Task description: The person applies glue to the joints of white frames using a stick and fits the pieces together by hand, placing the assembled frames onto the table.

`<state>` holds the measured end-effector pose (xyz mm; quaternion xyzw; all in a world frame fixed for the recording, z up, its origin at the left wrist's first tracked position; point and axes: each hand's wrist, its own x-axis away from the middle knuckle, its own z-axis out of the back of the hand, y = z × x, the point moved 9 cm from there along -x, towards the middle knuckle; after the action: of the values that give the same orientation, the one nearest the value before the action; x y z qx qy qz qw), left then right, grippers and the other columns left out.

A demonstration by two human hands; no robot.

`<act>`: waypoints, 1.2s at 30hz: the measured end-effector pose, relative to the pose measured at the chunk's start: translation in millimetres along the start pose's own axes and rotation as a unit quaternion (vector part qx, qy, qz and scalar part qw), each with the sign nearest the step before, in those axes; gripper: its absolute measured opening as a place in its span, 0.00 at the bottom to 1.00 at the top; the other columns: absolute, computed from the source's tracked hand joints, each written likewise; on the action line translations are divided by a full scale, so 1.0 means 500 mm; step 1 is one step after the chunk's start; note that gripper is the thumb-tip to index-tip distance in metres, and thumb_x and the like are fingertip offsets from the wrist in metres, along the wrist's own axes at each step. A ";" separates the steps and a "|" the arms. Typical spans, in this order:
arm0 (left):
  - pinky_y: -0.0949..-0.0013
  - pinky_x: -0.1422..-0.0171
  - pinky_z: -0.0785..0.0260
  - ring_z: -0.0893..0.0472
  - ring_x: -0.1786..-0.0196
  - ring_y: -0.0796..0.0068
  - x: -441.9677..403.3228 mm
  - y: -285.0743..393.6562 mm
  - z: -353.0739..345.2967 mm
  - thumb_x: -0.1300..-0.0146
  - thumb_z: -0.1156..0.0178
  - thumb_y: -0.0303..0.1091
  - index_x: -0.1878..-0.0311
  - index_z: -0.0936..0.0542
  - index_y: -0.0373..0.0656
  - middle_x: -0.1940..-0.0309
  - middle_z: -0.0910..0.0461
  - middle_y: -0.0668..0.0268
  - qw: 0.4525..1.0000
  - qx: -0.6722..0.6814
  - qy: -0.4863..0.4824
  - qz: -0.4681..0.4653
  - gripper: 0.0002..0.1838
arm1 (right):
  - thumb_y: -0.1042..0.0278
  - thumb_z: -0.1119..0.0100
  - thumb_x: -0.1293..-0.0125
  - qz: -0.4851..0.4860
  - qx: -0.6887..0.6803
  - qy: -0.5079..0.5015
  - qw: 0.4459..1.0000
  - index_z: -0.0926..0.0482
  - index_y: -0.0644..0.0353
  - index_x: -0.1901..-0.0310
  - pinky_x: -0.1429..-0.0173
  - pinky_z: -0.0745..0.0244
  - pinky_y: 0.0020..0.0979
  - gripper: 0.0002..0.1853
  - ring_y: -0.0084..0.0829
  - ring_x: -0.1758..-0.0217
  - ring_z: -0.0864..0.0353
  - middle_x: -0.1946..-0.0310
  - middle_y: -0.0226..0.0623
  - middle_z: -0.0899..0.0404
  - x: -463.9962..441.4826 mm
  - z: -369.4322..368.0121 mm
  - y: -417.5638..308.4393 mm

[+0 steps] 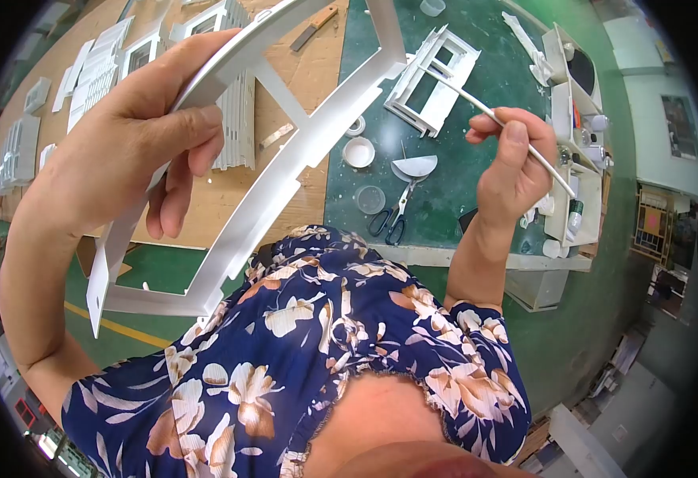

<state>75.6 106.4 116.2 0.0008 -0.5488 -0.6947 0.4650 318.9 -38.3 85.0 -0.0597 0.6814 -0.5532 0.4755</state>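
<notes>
My left hand (138, 135) is closed around the edge of a large white frame (265, 207), held up and tilted close to the camera. The frame has a cross bar and notched edges. Between the fingers of my right hand (516, 163) is a thin white stick, perhaps a brush (476, 102), pointing up and left. Its tip appears over a smaller white frame part (436, 80) lying on the green table top (460, 191); whether they touch I cannot tell. Scissors (396, 211), a white half-round piece (415, 166) and a small white cup (358, 152) lie between my hands.
A brown board (301, 88) on the left carries stacked white parts (237, 119) and a flat tool with a wooden handle (314, 29). White bins (576, 171) with bottles line the table's right edge. A clear round lid or cup (369, 199) sits near the scissors.
</notes>
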 end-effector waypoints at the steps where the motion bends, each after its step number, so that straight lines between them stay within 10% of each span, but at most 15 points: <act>1: 0.76 0.90 0.33 0.29 0.91 0.78 -0.001 -0.001 -0.001 0.31 0.55 0.26 0.28 0.44 0.52 0.80 0.33 0.68 1.000 0.001 0.000 0.000 0.29 | 0.70 0.51 0.30 0.001 0.005 -0.005 1.000 0.27 0.68 0.58 0.67 0.24 0.23 0.09 0.23 0.74 0.22 0.72 0.41 0.19 -0.002 -0.003 0.004; 36: 0.76 0.88 0.31 0.29 0.90 0.79 0.005 -0.003 0.000 0.32 0.55 0.23 0.28 0.45 0.53 0.80 0.33 0.68 0.999 -0.003 -0.040 -0.017 0.30 | 0.68 0.52 0.29 -0.009 0.112 0.011 0.994 0.26 0.67 0.60 0.69 0.26 0.21 0.09 0.22 0.75 0.23 0.74 0.39 0.20 0.006 -0.038 -0.012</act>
<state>73.1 104.4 116.2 -0.0187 -0.5647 -0.7036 0.4310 301.1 -29.4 87.1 -0.0067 0.6198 -0.6310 0.4666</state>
